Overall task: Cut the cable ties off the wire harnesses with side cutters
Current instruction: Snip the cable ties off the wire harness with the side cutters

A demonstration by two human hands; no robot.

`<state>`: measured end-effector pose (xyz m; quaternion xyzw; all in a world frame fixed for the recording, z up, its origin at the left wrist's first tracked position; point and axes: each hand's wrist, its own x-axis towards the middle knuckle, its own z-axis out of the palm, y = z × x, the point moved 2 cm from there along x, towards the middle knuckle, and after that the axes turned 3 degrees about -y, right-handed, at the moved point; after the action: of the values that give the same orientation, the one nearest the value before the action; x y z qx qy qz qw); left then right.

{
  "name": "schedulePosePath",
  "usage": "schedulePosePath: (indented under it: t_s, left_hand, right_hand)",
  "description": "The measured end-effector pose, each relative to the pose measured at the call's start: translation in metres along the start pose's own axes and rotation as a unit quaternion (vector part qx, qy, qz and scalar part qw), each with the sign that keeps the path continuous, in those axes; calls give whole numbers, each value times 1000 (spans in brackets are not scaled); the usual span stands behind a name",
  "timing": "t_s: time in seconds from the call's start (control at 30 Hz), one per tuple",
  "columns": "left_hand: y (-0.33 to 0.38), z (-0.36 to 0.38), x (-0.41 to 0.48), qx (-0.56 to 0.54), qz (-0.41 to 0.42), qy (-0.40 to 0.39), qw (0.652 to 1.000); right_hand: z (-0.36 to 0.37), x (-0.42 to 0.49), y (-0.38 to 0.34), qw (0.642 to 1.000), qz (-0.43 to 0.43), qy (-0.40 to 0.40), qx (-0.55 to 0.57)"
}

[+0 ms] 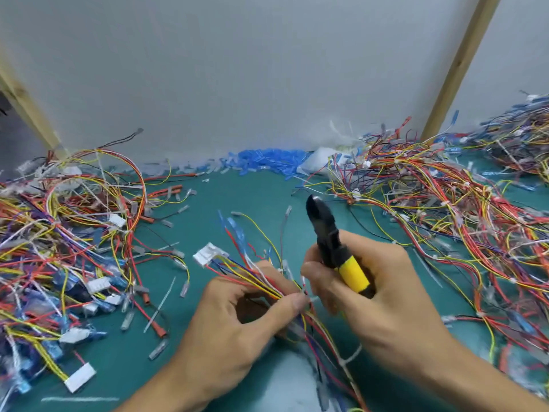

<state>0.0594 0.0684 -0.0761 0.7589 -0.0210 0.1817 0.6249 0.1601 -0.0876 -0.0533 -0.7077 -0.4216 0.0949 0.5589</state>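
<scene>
My left hand (237, 319) pinches a wire harness (252, 278) of red, yellow, blue and white wires between thumb and fingers. The harness ends in a white connector (208, 254) to the upper left. My right hand (377, 292) grips side cutters (332, 245) with a yellow and black handle, black jaws pointing up and away. Its thumb and fingertips also touch the bundle near a small white cable tie (309, 297). Another white cable tie (349, 358) binds the wires lower down, below my right hand.
Tangled harness piles lie at the left (59, 248) and right (460, 209) on the green mat (225, 197). Blue and clear cut scraps (267, 162) heap along the grey back wall. Loose cut ties and terminals scatter on the mat. Wooden posts (457, 66) lean at both sides.
</scene>
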Motion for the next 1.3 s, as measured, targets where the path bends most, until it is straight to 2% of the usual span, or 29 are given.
schedulePosePath:
  t_s: [0.1,0.17,0.27,0.37,0.47,0.57,0.8,0.93,1.07,1.3]
  left_hand:
    - [-1,-3,1,3,-6,7,1000]
    - [0,-2,1,12,-9,6,1000]
    - [3,-2,1,28,1,-3,1000]
    - [1,-3,1,18,-15,-13,1000]
    - [2,-2,2,19,-19,-16,1000]
    - [6,0,4,21,-5,-10,1000]
    - [7,3,1,15,4,12,1000]
    - [3,2,0,-20,-22,3,1000]
    - [2,-2,1,-82,-74,-46,993]
    - [5,-9,8,34,-45,-100,993]
  right_hand:
    - [-3,2,0,1000,5,0,-6]
    - [-1,3,-1,996,11,-22,88]
    - [3,5,-1,960,50,-66,267]
    - [3,5,0,940,91,-59,322]
    - [5,4,-1,954,84,-41,284]
    - [2,5,-9,974,43,3,222]
    - [3,3,-23,976,25,43,213]
    - [5,5,-20,979,13,27,201]
    - [2,8,-15,974,19,41,220]
    - [2,7,-9,991,-33,58,115]
